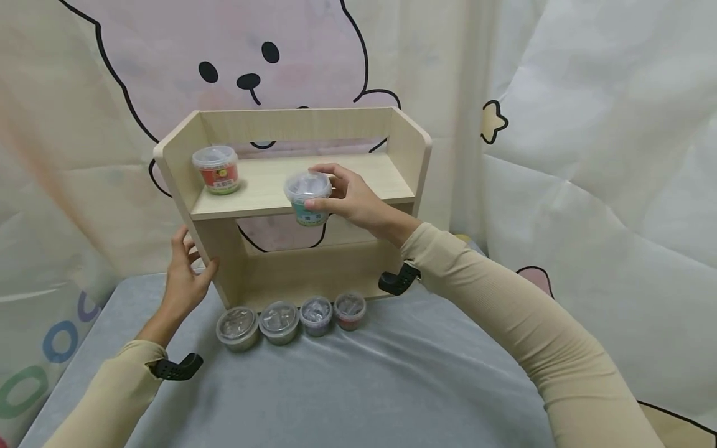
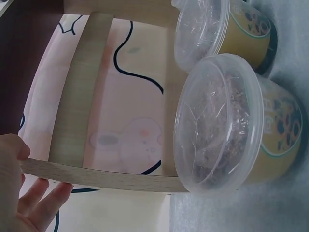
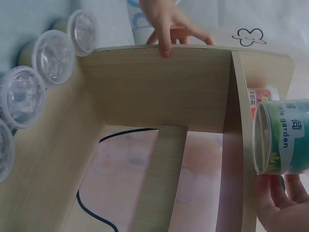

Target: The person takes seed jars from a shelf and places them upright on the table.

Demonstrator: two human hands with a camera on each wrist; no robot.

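Observation:
My right hand (image 1: 355,202) pinches a clear lidded plastic tub (image 1: 309,202) with a teal "little garden" label, thumb in front and fingers behind. It is at the front edge of the upper board of a small wooden shelf (image 1: 291,124). In the right wrist view this teal tub (image 3: 285,137) overlaps that board's edge. My left hand (image 1: 187,280) holds the shelf's left side panel by its front edge, the thumb on one face and the fingers (image 2: 53,200) round the other. A tub with a red label (image 1: 217,171) stands at the left of the upper board.
In front of the shelf's base, several lidded tubs stand in a row on the grey cloth-covered table (image 1: 336,392), among them a wide tub (image 1: 238,328) at the left end and a smaller reddish tub (image 1: 350,310) at the right. A printed curtain (image 1: 448,74) hangs behind.

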